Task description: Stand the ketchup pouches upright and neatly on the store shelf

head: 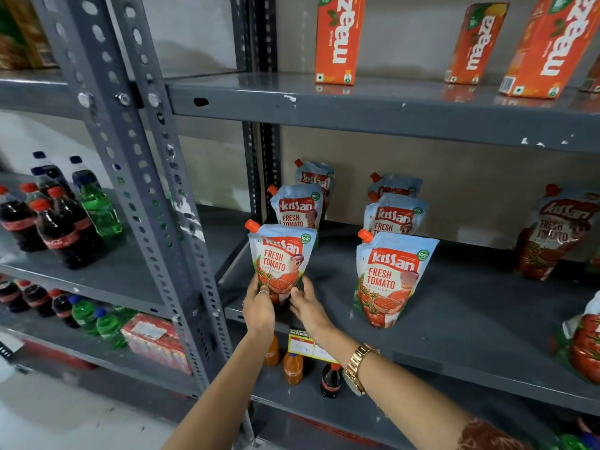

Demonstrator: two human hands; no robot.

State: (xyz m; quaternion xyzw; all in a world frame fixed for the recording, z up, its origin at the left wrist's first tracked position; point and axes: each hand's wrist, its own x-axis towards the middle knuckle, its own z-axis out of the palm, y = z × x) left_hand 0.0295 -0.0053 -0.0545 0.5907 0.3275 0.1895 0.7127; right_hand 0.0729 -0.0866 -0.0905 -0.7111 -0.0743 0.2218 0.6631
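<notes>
A red-and-blue ketchup pouch (281, 258) with an orange cap stands upright at the front left of the grey shelf (454, 319). My left hand (258, 305) grips its lower left edge and my right hand (305, 303) holds its lower right side. Behind it two more pouches (297, 209) stand in a column. A second column of three pouches stands to the right, its front pouch (388, 280) nearest me. Another pouch (552, 232) stands far right, and one (584, 345) lies at the right edge.
Orange juice cartons (336, 40) stand on the shelf above. A perforated grey upright post (156, 196) rises to the left of the pouches. Soda bottles (58, 219) fill the left rack. Small bottles (293, 368) and a yellow price tag (302, 345) sit below the shelf edge.
</notes>
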